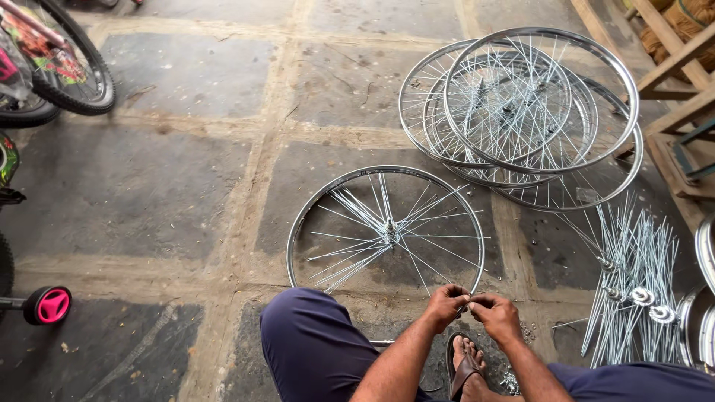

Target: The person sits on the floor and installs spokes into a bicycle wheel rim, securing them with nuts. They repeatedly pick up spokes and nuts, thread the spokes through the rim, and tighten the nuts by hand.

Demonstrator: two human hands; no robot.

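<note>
Floor (186, 171): large dark stone slabs with pale, worn mortar joints, dusty and stained; it serves as the whole work surface, with everything laid flat on it.

Stack of finished wheels (521, 112): several chrome rims with full spoke lacing, overlapped in a loose pile at upper right, well apart from the work in hand, set aside as a group.

Wheel in hand (386, 227): one chrome rim lying flat just in front of the seated person, hub at the centre. Its spokes fan out unevenly and several ends lie loose inside the rim, so it reads as only partly laced. The near edge sits at the knees, within reach of both hands.

Bicycles (52, 67): tyre and coloured frame parts at upper left; a pink stabiliser wheel (52, 305) at lower left.

Wooden frame (670, 67): bare timber pieces at upper right.

Spoke bundles (633, 283): loose spokes threaded through spare hubs, lying to the right, near the right arm.

Left hand (445, 304) and right hand (493, 313): brought together, touching, over the rim's near edge, fingers pinched narrowly on something small at the rim; whether a spoke end or a nipple cannot be told.

Sandalled foot (465, 365): just below the hands.
</note>
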